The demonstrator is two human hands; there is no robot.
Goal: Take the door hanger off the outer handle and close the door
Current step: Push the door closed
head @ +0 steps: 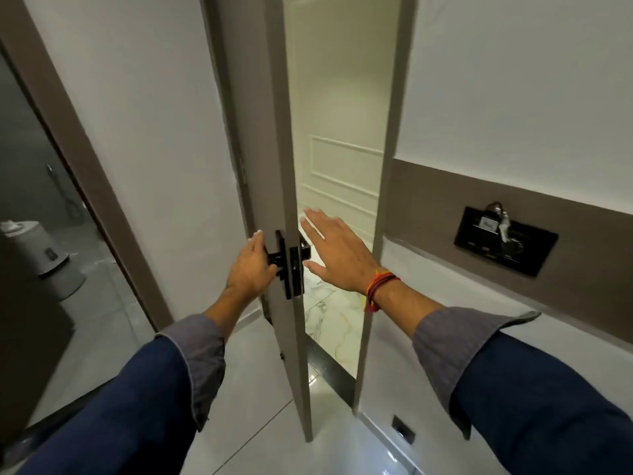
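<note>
I see the door (287, 159) ajar, its edge facing the camera, with a gap to the frame (383, 200) on the right. The left hand (251, 269) is wrapped around the inner handle (275, 258). The right hand (337, 253) is open, fingers spread, in the gap just beside the outer handle (306, 249), holding nothing. I can't make out any door hanger; the outer side is mostly hidden.

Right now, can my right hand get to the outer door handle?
Probably yes. The right hand is open in the gap beside the door edge, close to the outer handle; nothing blocks it.
</note>
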